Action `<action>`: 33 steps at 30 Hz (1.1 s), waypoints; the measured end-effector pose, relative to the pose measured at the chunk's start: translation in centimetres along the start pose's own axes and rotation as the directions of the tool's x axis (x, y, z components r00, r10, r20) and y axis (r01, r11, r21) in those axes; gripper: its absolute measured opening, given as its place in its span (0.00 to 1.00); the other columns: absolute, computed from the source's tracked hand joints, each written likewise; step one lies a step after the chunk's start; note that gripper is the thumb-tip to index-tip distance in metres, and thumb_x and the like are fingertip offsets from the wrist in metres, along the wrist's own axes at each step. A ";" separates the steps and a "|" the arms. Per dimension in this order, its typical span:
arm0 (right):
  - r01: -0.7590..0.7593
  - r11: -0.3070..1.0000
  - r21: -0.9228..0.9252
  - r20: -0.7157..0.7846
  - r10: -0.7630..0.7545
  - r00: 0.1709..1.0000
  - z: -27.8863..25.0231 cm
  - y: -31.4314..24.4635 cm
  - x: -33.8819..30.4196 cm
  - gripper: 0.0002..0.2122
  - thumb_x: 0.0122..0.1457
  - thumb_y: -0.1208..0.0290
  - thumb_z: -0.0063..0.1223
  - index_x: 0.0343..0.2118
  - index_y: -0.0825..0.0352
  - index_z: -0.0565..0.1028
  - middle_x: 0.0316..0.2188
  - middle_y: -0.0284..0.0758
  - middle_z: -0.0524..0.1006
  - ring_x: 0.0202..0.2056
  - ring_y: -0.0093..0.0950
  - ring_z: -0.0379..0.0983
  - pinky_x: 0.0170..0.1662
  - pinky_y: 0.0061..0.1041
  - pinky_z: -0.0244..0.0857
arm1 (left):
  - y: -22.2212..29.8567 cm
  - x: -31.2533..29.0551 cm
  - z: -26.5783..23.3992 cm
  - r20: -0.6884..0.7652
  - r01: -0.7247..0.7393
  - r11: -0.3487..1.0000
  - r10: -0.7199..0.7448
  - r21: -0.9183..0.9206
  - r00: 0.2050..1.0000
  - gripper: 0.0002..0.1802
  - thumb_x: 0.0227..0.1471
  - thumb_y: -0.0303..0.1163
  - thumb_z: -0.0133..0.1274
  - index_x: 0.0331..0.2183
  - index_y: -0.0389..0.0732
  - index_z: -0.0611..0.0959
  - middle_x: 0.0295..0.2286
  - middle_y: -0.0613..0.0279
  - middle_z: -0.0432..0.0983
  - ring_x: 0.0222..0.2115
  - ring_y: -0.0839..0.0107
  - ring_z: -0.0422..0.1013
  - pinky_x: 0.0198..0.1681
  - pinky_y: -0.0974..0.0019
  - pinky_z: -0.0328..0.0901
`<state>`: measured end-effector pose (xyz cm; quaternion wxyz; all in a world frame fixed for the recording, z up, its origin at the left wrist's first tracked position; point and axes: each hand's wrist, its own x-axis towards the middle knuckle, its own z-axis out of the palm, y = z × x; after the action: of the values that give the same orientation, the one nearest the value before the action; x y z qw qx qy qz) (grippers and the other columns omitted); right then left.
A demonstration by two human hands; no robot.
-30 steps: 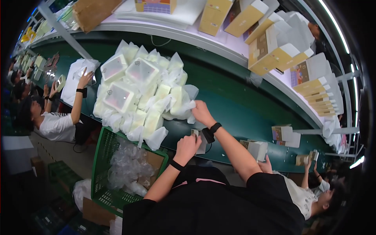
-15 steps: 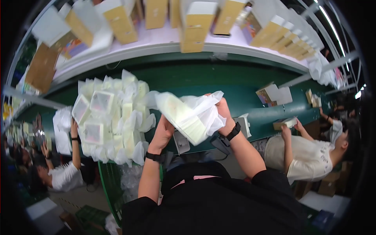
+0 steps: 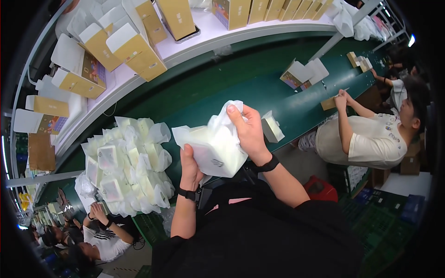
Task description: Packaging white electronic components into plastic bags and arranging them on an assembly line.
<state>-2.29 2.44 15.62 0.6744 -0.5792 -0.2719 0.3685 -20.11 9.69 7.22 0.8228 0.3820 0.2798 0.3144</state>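
- The person is holding a white bag [image 3: 214, 147] up in front of the chest, above the green surface [image 3: 241, 88].
- The left hand [image 3: 190, 163] is gripping the bag's lower left edge, with the thumb lying on it.
- The right hand [image 3: 249, 127] is pinching the crumpled top of the bag with curled fingers.
- Half a second ago the bag was stretched wide between both hands; now it is bunched closer together.
- The pile of white bags [image 3: 127, 164] was higher in the picture before; now it is sitting low on the left.
- A small white box [image 3: 272, 127] is lying just beside the right hand.
- What is inside the bag is hard to see.
- The workers at the sides are partly cut off.
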 end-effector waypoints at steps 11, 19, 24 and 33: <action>0.519 0.816 -0.253 0.274 -0.454 0.848 3.4 6.2 -0.7 0.15 0.74 0.62 0.43 0.47 0.70 0.74 0.41 0.34 0.77 0.39 0.24 0.73 0.46 0.24 0.68 | -0.7 -4.6 -2.1 -0.043 0.164 0.893 -0.200 -0.420 0.979 0.37 0.62 0.57 0.52 0.59 0.36 0.72 0.54 0.54 0.75 0.54 0.59 0.73 0.57 0.56 0.69; -0.486 0.786 0.382 0.323 0.379 0.867 3.8 10.1 -2.3 0.28 0.64 0.63 0.58 0.64 0.67 0.64 0.69 0.43 0.54 0.69 0.35 0.51 0.67 0.41 0.54 | 0.6 -7.2 -4.0 -0.304 -0.060 0.894 -0.087 -0.444 0.949 0.36 0.63 0.54 0.52 0.61 0.37 0.70 0.55 0.56 0.73 0.56 0.61 0.70 0.60 0.55 0.66; 0.018 0.999 -0.050 0.535 0.011 0.845 6.3 11.0 -7.4 0.44 0.53 0.63 0.72 0.70 0.66 0.57 0.70 0.43 0.55 0.70 0.37 0.54 0.67 0.41 0.56 | 3.1 -6.8 -1.4 -0.363 -0.178 0.725 -0.105 -0.665 0.926 0.38 0.64 0.56 0.51 0.63 0.39 0.67 0.56 0.58 0.72 0.56 0.62 0.70 0.60 0.55 0.66; 0.053 0.968 -0.244 0.617 0.112 0.779 1.9 6.2 -7.5 0.48 0.45 0.65 0.77 0.69 0.68 0.59 0.62 0.42 0.69 0.63 0.38 0.66 0.65 0.39 0.60 | 2.6 -8.6 2.1 0.002 0.115 0.688 -0.163 -0.716 0.987 0.42 0.62 0.60 0.53 0.63 0.40 0.66 0.55 0.60 0.71 0.54 0.66 0.70 0.57 0.58 0.68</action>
<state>-9.30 -2.17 10.38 0.4621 -0.5074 -0.5150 0.5136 -25.00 3.76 12.39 0.9186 0.0010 0.1893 0.3469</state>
